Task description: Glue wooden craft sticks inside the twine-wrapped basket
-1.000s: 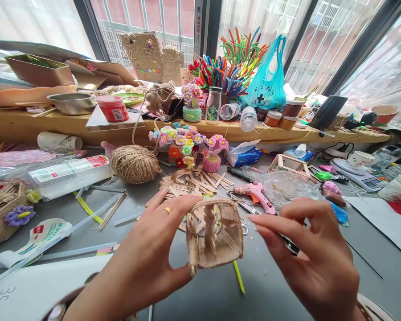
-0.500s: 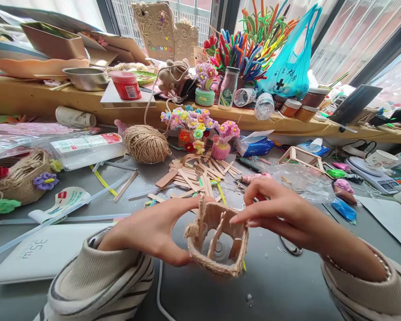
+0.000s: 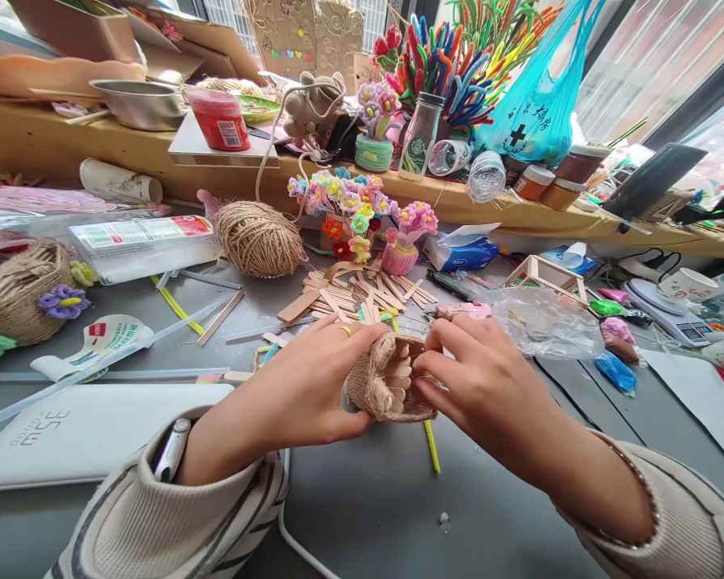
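Head view: a twine-wrapped container [image 3: 379,392] is held tilted over the counter [image 3: 362,515] by the left grip [image 3: 305,382], half-closed around its side. The right grip [image 3: 483,374] is curled at its opening; whether anything is pinched cannot be told.

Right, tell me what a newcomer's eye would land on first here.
Probably the vivid pipe cleaners bristling on the back ledge, beside the turquoise bag. Next, near the centre, the twine-wrapped container, held by the left hand while the right hand reaches into its opening.
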Motion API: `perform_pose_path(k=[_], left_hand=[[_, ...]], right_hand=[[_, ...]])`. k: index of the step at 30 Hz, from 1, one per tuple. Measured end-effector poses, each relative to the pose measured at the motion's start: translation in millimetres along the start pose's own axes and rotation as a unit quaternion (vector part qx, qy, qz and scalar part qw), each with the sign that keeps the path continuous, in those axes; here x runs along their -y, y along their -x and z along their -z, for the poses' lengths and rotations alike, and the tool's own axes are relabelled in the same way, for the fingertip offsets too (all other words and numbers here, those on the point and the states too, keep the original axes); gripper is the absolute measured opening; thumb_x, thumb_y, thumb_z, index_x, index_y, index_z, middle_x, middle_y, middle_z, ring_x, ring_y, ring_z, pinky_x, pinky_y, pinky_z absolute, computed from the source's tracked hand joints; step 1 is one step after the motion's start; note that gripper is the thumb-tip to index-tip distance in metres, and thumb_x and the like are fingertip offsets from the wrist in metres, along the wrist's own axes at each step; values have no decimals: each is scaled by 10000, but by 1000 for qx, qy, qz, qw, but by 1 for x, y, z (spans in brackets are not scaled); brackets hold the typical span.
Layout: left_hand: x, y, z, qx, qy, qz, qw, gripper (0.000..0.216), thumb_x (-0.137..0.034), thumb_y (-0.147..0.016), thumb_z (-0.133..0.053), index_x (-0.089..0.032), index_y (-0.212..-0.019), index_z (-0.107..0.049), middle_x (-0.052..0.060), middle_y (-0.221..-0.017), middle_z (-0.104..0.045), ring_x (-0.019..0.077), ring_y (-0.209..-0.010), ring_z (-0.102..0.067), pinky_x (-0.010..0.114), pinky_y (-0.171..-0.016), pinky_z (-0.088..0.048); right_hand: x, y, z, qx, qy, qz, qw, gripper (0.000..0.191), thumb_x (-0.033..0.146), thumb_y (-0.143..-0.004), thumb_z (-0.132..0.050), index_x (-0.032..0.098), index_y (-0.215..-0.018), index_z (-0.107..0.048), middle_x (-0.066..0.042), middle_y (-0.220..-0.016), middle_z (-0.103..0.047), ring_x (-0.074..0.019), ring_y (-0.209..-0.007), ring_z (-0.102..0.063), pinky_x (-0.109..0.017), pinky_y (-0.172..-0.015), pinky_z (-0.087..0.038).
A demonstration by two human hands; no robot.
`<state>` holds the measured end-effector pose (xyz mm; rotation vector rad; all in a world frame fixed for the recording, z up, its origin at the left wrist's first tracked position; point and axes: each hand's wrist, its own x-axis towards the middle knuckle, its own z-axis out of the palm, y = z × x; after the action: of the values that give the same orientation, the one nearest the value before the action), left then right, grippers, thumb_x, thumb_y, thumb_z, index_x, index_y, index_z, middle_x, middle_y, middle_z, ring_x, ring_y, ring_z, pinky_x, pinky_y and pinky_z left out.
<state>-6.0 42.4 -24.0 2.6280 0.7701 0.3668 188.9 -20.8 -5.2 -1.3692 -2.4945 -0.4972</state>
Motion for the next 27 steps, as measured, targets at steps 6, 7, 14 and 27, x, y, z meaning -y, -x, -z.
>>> perform_pose_path(k=[6, 7, 14, 27], left_hand=[[-3, 0, 2, 11, -21, -1, 1000, 490, -244, -671, -565, -131, -1140, -481, 107, -1056, -613, 299, -949, -545, 419, -803, -435], [-3, 0, 2, 11, -24, -2, 1000, 496, -243, -673, -562, -129, -1148, -476, 110, -1062, -613, 301, -953, -544, 420, -807, -433], [-2, 0, -1, 0, -33, -15, 999, 481, -249, -684, -564, -135, -1140, -459, 120, -1082, -621, 305, -989, -557, 430, -858, -412], [-1, 0, 1, 3, -44, -13, 999, 476, -239, -668, -557, -128, -1121, -460, 130, -1105, -613, 313, -1007, -553, 430, -864, -408]], right_hand=[[2, -5, 0, 54, 31, -9, 998, 157, 131, -723, -675, 190, -615, -577, -31, -714, -562, -190, -722, -419, -314, -643, -256], [3, -6, 1, 66, 34, -14, 997, 159, 129, -729, -668, 191, -614, -578, -30, -714, -564, -189, -721, -419, -315, -642, -252], [6, -11, 1, 95, 54, -42, 993, 157, 123, -714, -677, 184, -601, -587, -34, -688, -570, -187, -714, -423, -315, -624, -233], [13, -15, 1, 160, 46, -92, 982, 126, 131, -759, -621, 174, -641, -609, -69, -767, -595, -205, -774, -437, -331, -598, -213]])
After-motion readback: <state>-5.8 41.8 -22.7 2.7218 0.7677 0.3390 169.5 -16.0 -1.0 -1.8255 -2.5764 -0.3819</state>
